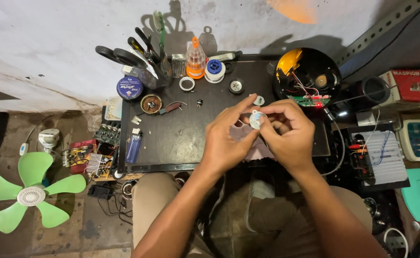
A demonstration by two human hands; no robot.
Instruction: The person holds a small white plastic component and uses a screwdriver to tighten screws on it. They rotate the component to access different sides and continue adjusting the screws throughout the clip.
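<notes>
Left hand (229,138) and right hand (286,134) are pinching a small round white part (256,119) between closed fingertips, above the dark tabletop (181,138), steadying it for inspection; open black housing (308,79) at 1 o'clock.

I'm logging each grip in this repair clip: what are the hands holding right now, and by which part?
Both hands, left and right, pinch a small round white part by its rim, above the black tray.
</notes>
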